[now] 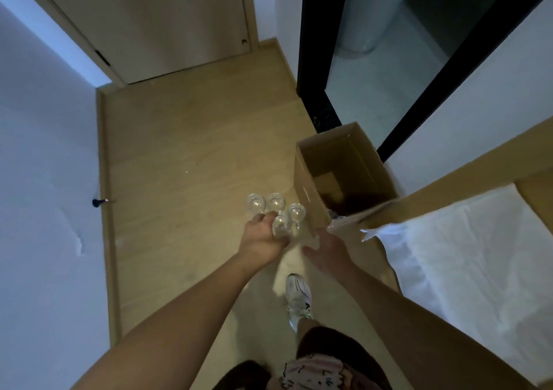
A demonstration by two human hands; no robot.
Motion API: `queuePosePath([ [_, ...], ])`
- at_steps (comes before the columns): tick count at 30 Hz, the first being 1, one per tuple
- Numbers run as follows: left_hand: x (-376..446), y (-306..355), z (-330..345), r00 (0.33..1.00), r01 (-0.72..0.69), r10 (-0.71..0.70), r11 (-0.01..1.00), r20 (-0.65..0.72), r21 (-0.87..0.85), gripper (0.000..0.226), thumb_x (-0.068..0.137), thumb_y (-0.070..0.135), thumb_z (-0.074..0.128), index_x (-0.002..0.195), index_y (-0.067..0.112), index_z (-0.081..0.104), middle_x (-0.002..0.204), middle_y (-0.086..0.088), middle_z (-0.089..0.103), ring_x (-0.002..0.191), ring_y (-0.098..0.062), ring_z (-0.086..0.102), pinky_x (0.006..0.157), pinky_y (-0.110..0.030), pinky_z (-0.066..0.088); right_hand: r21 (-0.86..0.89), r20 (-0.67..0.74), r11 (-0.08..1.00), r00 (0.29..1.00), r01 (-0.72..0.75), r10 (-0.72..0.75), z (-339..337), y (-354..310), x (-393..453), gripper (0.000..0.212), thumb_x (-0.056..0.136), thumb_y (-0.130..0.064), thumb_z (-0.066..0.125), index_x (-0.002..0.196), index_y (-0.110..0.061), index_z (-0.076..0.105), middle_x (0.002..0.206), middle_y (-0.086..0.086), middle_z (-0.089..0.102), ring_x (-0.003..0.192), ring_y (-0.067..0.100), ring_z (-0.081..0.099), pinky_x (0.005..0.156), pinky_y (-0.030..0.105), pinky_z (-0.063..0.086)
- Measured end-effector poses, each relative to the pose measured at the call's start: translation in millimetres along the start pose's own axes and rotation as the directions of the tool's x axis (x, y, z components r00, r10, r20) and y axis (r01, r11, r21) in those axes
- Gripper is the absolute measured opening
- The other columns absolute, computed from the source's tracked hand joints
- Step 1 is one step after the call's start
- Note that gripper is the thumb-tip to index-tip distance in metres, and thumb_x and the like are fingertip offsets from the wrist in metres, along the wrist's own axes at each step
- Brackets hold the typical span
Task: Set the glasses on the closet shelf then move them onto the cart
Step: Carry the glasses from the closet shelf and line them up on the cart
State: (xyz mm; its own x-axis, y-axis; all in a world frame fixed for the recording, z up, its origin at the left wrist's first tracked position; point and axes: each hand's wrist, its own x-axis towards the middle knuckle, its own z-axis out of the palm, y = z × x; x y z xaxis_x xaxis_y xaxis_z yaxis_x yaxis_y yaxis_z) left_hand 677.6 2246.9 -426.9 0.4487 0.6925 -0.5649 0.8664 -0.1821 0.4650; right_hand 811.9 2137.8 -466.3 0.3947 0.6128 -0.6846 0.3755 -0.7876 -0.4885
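Observation:
Several clear stemmed glasses [276,210] are bunched together above the wooden floor, bowls pointing away from me. My left hand [263,237] grips them by their stems, held out in front of me. My right hand [326,247] hovers just right of the glasses with fingers relaxed, holding nothing, close to the corner of the cardboard box. No closet shelf or cart shows in the head view.
An open cardboard box [308,189] stands on the floor ahead to the right. A bed with white bedding [466,252] fills the right side. A closed wooden door [167,21] lies ahead, a dark-framed doorway [311,45] to its right. My shoe [297,300] is on the floor [191,156].

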Motion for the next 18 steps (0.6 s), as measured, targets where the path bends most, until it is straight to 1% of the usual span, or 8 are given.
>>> queuePosePath([
  [5, 38, -9, 14, 0.994, 0.109, -0.107, 0.99, 0.027, -0.091, 0.07, 0.087, 0.039, 0.075, 0.149, 0.019, 0.047, 0.147, -0.011, 0.05, 0.135, -0.029, 0.046, 0.108, -0.029, 0.036, 0.0, 0.036, 0.998, 0.997, -0.068, 0.068, 9, 8, 44, 0.06, 0.093, -0.038, 0.068, 0.145, -0.015, 0.048, 0.137, 0.012, 0.06, 0.125, 0.029, 0.056, 0.098, 0.03, 0.042],
  [9, 76, -30, 33, 0.983, 0.185, -0.181, 0.968, 0.035, -0.172, 0.068, 0.088, 0.041, 0.075, 0.147, 0.02, 0.048, 0.146, -0.011, 0.051, 0.135, -0.028, 0.047, 0.107, -0.03, 0.037, 0.012, 0.053, 0.993, 0.992, -0.118, 0.117, 32, 18, 83, 0.059, 0.093, -0.039, 0.067, 0.144, -0.016, 0.049, 0.136, 0.015, 0.06, 0.125, 0.03, 0.057, 0.099, 0.033, 0.042],
  [14, 132, -63, 77, 0.981, 0.19, -0.193, 0.952, 0.011, -0.242, 0.066, 0.088, 0.033, 0.075, 0.146, 0.018, 0.049, 0.148, -0.01, 0.051, 0.138, -0.025, 0.045, 0.108, -0.025, 0.032, 0.042, 0.04, 0.986, 0.987, -0.158, 0.157, 79, 41, 140, 0.057, 0.092, -0.04, 0.067, 0.142, -0.018, 0.05, 0.132, 0.015, 0.061, 0.124, 0.029, 0.057, 0.102, 0.034, 0.043],
  [18, 171, -95, 124, 0.985, 0.161, -0.172, 0.952, -0.019, -0.261, 0.064, 0.089, 0.032, 0.073, 0.147, 0.016, 0.049, 0.15, -0.007, 0.049, 0.139, -0.023, 0.043, 0.108, -0.023, 0.029, 0.069, 0.0, 0.982, 0.984, -0.176, 0.176, 121, 71, 186, 0.055, 0.092, -0.038, 0.067, 0.141, -0.017, 0.051, 0.131, 0.014, 0.061, 0.123, 0.028, 0.057, 0.101, 0.034, 0.042],
])
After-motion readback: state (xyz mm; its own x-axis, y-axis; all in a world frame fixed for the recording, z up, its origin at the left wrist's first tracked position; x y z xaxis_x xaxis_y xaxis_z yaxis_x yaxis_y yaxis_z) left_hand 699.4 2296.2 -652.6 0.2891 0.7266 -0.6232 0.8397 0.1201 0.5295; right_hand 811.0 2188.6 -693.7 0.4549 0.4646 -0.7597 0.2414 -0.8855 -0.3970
